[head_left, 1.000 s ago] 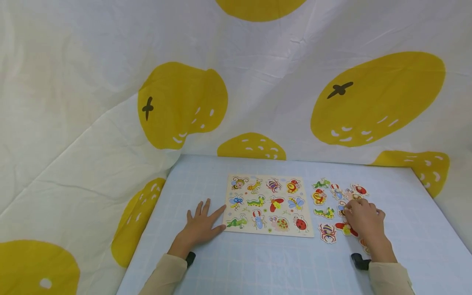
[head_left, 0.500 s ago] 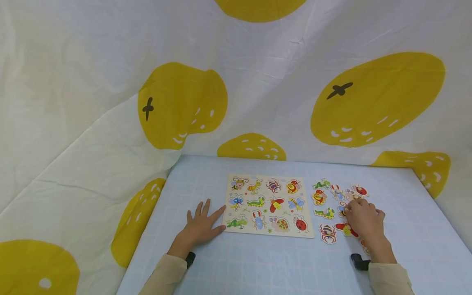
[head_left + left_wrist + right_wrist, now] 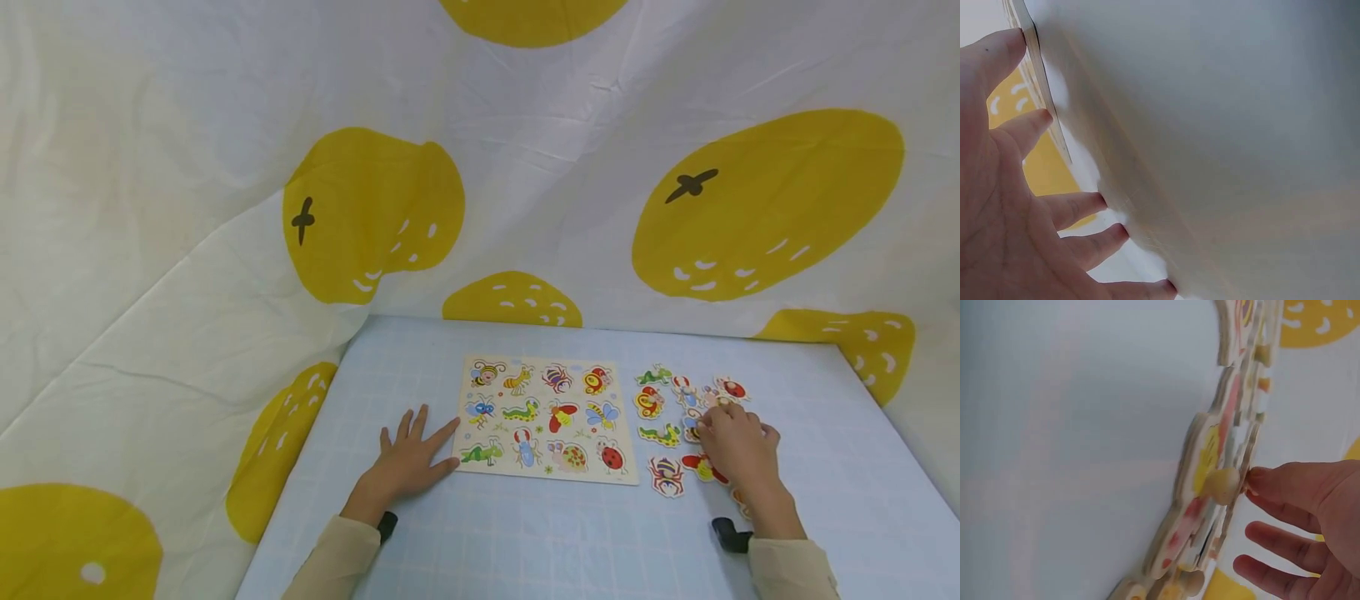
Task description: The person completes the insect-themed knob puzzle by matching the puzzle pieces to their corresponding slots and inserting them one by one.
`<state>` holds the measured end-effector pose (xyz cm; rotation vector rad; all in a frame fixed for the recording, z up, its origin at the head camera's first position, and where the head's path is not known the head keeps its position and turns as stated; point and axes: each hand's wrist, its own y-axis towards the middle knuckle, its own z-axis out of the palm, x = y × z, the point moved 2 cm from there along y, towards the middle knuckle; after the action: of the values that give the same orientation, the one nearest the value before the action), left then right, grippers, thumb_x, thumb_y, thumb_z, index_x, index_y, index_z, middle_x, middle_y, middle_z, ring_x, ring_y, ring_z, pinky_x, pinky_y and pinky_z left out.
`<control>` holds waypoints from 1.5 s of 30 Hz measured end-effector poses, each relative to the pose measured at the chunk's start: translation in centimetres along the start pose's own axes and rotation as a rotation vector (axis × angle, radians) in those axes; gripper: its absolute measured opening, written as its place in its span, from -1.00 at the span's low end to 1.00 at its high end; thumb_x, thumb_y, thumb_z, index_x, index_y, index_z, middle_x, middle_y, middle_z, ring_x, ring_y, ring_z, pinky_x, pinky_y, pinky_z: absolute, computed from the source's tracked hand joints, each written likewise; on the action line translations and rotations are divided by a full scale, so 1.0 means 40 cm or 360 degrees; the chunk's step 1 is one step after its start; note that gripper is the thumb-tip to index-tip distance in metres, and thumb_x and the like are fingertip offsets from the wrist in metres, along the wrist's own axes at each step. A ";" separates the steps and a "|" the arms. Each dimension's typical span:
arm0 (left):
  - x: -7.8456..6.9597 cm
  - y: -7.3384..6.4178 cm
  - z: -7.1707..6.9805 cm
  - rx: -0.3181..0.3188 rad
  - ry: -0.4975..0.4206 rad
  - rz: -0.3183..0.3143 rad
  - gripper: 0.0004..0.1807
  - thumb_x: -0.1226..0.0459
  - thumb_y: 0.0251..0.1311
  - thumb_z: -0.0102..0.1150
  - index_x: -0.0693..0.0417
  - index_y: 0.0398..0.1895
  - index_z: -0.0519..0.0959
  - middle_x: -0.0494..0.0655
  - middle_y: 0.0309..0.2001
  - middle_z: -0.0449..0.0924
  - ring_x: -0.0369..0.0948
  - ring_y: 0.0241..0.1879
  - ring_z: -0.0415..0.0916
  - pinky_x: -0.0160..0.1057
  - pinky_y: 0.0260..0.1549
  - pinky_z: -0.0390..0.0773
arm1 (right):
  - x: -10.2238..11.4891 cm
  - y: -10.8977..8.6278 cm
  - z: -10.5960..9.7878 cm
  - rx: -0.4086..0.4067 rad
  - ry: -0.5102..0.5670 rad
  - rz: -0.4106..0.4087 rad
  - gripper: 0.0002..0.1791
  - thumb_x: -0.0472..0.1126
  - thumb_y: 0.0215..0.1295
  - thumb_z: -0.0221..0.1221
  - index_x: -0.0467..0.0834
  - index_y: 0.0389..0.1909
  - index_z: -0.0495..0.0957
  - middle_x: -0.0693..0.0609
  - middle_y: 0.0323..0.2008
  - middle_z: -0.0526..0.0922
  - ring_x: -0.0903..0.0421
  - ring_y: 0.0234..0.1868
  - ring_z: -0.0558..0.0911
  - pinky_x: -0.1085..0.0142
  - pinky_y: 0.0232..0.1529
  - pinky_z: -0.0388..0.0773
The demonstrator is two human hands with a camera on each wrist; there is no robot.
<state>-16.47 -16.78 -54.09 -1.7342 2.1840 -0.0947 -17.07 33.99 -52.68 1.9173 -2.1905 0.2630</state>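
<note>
A wooden insect puzzle board (image 3: 540,477) lies flat on the table, printed with rows of bugs. My left hand (image 3: 408,462) rests spread at its left side. In the left wrist view the thumb and index fingertip (image 3: 1041,119) touch the board's edge, while the other fingertips press on the cloth. Right of the board, my right hand (image 3: 742,446) pinches a bee puzzle piece (image 3: 691,427) between thumb and index finger, partly hidden under the hand. In the right wrist view the remaining fingers (image 3: 1279,540) are held apart from the pieces.
Several knobbed pieces lie around the right hand: a caterpillar (image 3: 660,434), a spider (image 3: 666,477), a red-winged bug (image 3: 705,467), a snail (image 3: 648,402), a grasshopper (image 3: 654,374) and a ladybug (image 3: 731,387). A pale blue checked cloth (image 3: 562,542) covers the table. Lemon-printed fabric (image 3: 525,208) hangs behind.
The right hand has shifted slightly left, and the bee puzzle piece has moved left with it. The left hand and the board stay put.
</note>
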 end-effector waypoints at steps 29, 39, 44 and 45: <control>0.001 -0.001 -0.001 -0.0001 -0.0007 0.0011 -0.24 -0.28 0.32 0.03 -0.46 0.55 0.15 0.23 0.57 -0.15 0.29 0.51 -0.27 0.54 0.24 -0.17 | 0.163 0.033 0.004 -0.0075 0.0004 -0.0324 -0.85 -0.21 0.36 0.24 -0.24 -0.20 0.63 -0.33 0.06 0.52 -0.37 0.20 0.38 -0.46 0.17 0.04; 0.004 0.001 0.001 0.0019 0.0002 0.0003 -0.24 -0.30 0.32 0.00 -0.49 0.56 0.12 0.22 0.58 -0.17 0.28 0.52 -0.28 0.53 0.25 -0.17 | 0.246 0.050 0.017 -0.0148 0.0065 -0.0477 -0.89 -0.24 0.31 0.28 -0.21 -0.25 0.64 -0.29 0.05 0.55 -0.34 0.17 0.43 -0.45 0.16 0.09; -0.001 -0.001 -0.003 0.0033 0.0001 0.0001 -0.24 -0.29 0.32 0.01 -0.49 0.56 0.12 0.22 0.58 -0.17 0.29 0.51 -0.28 0.53 0.25 -0.18 | 0.283 0.057 0.030 -0.0185 0.0080 -0.0548 -0.91 -0.23 0.30 0.28 -0.17 -0.27 0.64 -0.25 0.02 0.57 -0.31 0.14 0.47 -0.43 0.14 0.14; -0.002 -0.001 -0.003 0.0035 0.0000 -0.0001 -0.24 -0.30 0.32 0.01 -0.49 0.56 0.12 0.22 0.58 -0.17 0.29 0.51 -0.28 0.53 0.25 -0.18 | 0.290 0.059 0.033 -0.0184 0.0087 -0.0559 -0.91 -0.23 0.31 0.28 -0.17 -0.27 0.64 -0.24 0.02 0.57 -0.30 0.14 0.48 -0.42 0.14 0.15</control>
<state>-16.47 -16.73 -53.95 -1.7228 2.1745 -0.1179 -20.93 22.88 -50.70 2.1527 -1.7526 0.1238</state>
